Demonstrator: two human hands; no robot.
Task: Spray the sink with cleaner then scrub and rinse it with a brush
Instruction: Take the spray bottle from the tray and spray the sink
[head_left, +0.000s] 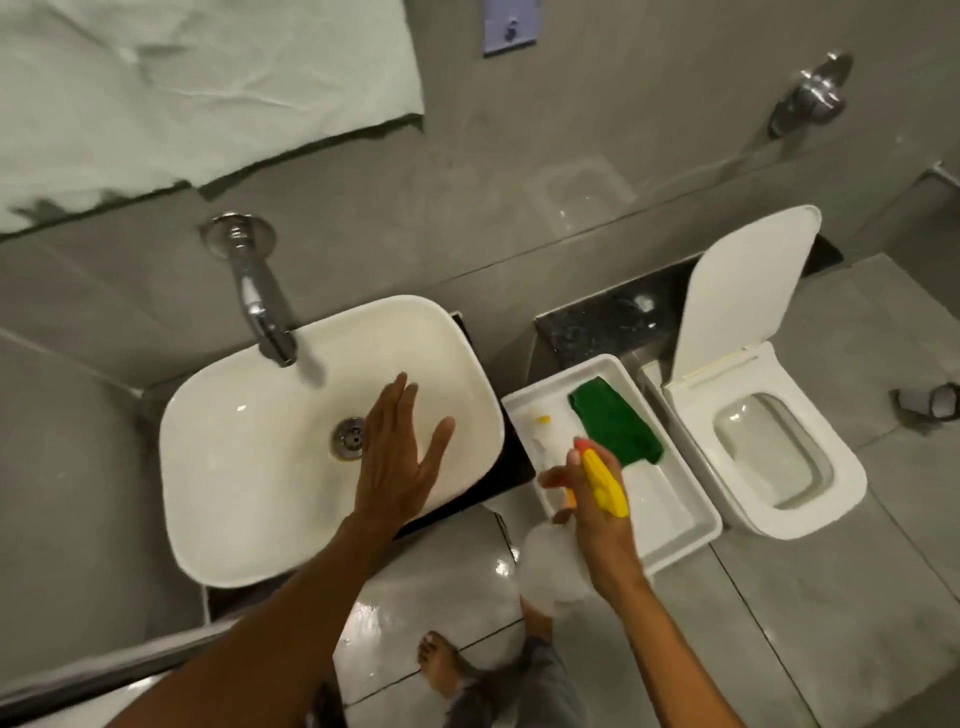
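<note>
- Head view: the spray bottle (566, 540), clear-bodied with a yellow trigger head, is gripped by the right hand (597, 525) above the near-left corner of a white tray (691, 535), just right of the sink.
- The left hand (400, 457) is held flat with fingers spread, grasping nothing, over the white sink (249, 467) near its drain (349, 437).
- The nozzle is judged best swung over the basin and the open hand drawn clear before the trigger is squeezed.
- The basin looks glossy, rounded-rectangular and dry; a green cloth (615, 423) lies in the tray's far half.

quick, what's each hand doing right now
Left hand: open, flat, fingers spread over the sink, holding nothing.
Right hand: closed around the spray bottle.
</note>
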